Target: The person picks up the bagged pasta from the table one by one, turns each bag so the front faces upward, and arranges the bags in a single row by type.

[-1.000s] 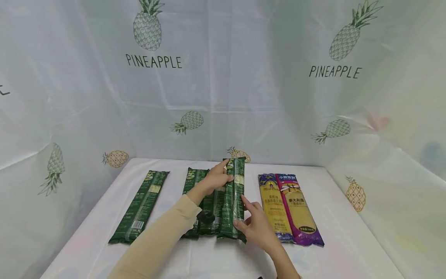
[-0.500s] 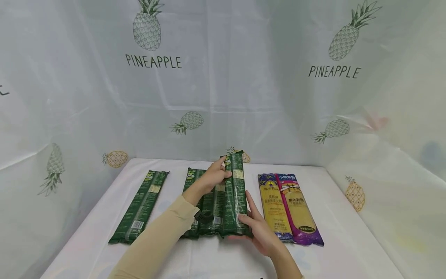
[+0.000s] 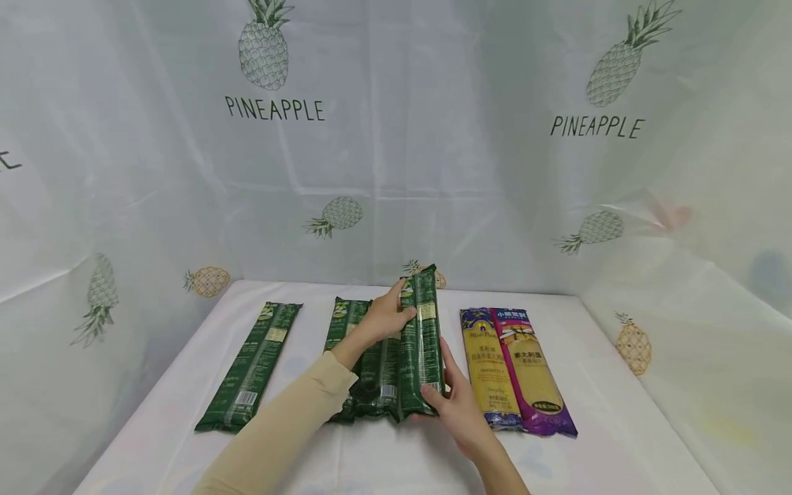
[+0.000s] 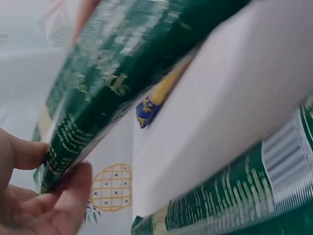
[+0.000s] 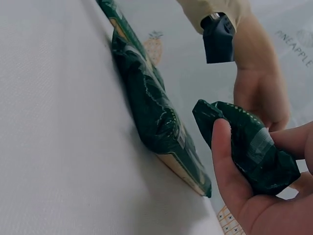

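Observation:
Both hands hold a green pasta packet, raised over the table with a barcode near its lower end. My left hand grips its upper end at the left edge, thumb on one face and fingers on the other in the left wrist view. Round the lower right end, my right hand has its thumb on top and fingers at the side and beneath. In the right wrist view the crimped end of the held packet sits between thumb and fingers. Two similar green packets lie just left, partly hidden by my left arm.
Another green packet lies apart at the left on the white-covered table. To the right lie a yellow-and-blue pasta packet and a purple-edged one, side by side. A pineapple-print curtain hangs behind the table.
The held packet has been lifted and its far end has risen slightly. My right hand has shifted from the packet's edge to round its lower end, fingers now underneath.

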Action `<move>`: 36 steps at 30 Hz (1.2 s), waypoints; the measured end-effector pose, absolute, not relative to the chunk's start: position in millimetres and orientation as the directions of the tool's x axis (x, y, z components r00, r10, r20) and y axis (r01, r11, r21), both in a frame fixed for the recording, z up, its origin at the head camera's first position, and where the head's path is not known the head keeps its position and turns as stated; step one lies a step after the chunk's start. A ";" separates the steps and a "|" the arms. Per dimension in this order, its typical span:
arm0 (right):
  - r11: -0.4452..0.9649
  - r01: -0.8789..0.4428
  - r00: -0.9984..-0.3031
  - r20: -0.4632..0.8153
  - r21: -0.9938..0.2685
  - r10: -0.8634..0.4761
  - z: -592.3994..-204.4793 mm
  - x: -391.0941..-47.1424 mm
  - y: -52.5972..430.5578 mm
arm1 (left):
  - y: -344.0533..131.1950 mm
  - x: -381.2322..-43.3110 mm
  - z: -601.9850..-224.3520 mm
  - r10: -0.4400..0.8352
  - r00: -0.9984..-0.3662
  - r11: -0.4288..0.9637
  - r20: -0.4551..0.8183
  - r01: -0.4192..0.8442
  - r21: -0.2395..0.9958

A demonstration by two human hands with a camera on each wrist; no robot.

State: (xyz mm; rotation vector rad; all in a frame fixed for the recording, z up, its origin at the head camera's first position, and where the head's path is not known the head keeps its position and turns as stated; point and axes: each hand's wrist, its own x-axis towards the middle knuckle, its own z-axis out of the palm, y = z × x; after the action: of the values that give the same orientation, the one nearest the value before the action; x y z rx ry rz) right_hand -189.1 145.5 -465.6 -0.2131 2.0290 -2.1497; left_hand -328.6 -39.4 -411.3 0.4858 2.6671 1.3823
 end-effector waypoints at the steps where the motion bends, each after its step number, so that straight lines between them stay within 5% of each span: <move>1: -0.037 0.015 -0.978 -0.007 -0.999 -0.208 -465.8 -189.4 145.4 | -38.4 -328.2 -412.4 0.323 -0.943 0.575 0.084 0.266 0.773; 10: 0.032 -0.052 -0.988 0.047 -0.998 -0.150 -469.5 -190.9 141.2 | -29.8 -318.8 -416.9 0.316 -0.939 0.661 0.135 0.320 0.679; 18: -0.007 -0.027 -0.986 0.028 -1.000 -0.166 -463.5 -189.2 140.2 | -27.0 -319.4 -422.8 0.295 -0.944 0.521 0.150 0.291 0.803; 31: 0.163 -0.013 -0.974 -0.024 -0.987 -0.225 -458.3 -192.8 148.3 | -28.7 -315.4 -418.1 0.261 -0.961 0.378 0.091 0.189 0.906; 36: 0.073 0.096 -0.949 -0.114 -0.993 -0.293 -458.2 -194.8 154.5 | -31.4 -316.7 -415.9 0.276 -0.958 0.335 0.082 0.176 0.926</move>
State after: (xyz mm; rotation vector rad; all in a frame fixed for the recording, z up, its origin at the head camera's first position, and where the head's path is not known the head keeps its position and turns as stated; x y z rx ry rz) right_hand -194.8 154.5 -458.2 -0.1973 2.0707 -1.9530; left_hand -316.7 -31.4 -415.9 0.4232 2.4929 1.7100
